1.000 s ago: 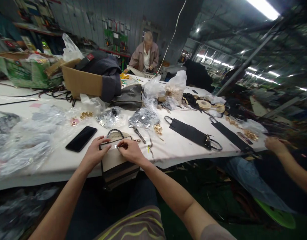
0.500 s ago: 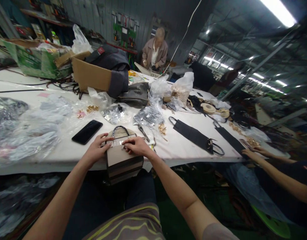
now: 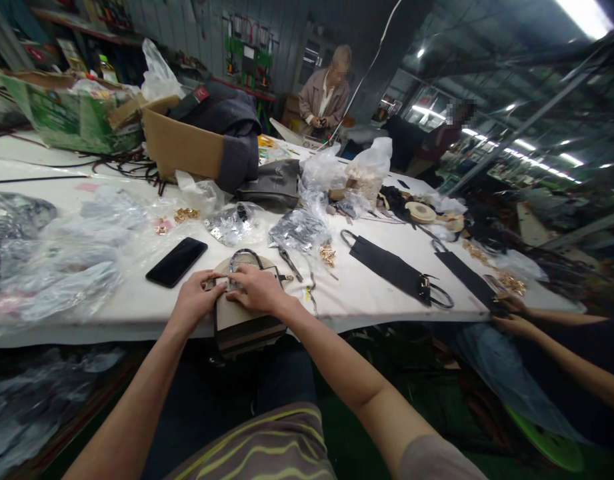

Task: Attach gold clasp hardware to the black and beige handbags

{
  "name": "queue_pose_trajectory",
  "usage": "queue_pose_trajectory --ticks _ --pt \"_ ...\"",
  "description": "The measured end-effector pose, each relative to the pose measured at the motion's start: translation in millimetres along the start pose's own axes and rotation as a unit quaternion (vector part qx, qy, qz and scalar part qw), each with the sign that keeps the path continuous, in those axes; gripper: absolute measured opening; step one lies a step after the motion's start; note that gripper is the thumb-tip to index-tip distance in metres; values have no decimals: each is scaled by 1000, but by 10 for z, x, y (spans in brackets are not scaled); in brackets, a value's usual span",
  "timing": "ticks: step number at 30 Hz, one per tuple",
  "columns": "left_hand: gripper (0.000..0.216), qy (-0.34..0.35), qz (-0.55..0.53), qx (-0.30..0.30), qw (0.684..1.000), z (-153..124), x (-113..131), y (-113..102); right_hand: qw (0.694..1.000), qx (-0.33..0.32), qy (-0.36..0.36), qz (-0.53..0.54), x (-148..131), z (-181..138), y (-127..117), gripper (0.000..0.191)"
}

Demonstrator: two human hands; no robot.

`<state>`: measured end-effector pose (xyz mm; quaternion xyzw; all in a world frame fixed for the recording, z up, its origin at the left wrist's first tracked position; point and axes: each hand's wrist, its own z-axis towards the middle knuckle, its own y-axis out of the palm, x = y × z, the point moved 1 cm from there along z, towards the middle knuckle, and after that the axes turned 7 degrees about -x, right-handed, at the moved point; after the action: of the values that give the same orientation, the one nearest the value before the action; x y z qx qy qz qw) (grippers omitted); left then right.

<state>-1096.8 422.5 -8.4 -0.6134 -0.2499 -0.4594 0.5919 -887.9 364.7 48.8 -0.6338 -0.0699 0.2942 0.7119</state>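
A small beige handbag (image 3: pixel 247 327) with brown stripes at its base hangs over the near edge of the white table (image 3: pixel 367 293). Its dark handle (image 3: pixel 244 256) arches just beyond my fingers. My left hand (image 3: pixel 194 300) grips the bag's top left corner, fingers curled. My right hand (image 3: pixel 257 288) presses on the top flap, pinching at a small metal clasp between both hands; the clasp is mostly covered.
A black phone (image 3: pixel 177 261) lies left of the bag. Pliers (image 3: pixel 289 263), gold fittings (image 3: pixel 327 255), plastic bags (image 3: pixel 61 267) and black bag pieces (image 3: pixel 387 265) litter the table. A cardboard box (image 3: pixel 184 145) stands behind. A co-worker's hands (image 3: pixel 511 317) rest at the right edge; another person (image 3: pixel 324 100) stands far back.
Both my hands have closed in over the bag's top, the right sliding left over the clasp. The co-worker's hands have drawn in to the table's right edge.
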Motion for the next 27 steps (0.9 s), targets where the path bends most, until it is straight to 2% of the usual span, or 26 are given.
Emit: queue_pose_trajectory --ticks 6,11,15,20,27 --pt "62 -37 -110 -30 993 4 -23 -40 999 -6 -27 -42 5 129 37 27" --pt "62 -50 -147 -27 987 37 11 -38 997 -3 -43 -71 -70 151 33 23" --pt "59 -61 -185 -53 979 32 100 -56 996 9 -38 -82 -132 145 57 18" --pt "56 -79 -207 -87 971 14 195 -85 998 17 -27 -53 -143 119 88 11" --pt "44 -66 -197 -86 974 74 173 -64 999 27 0 -25 -145 111 163 9"
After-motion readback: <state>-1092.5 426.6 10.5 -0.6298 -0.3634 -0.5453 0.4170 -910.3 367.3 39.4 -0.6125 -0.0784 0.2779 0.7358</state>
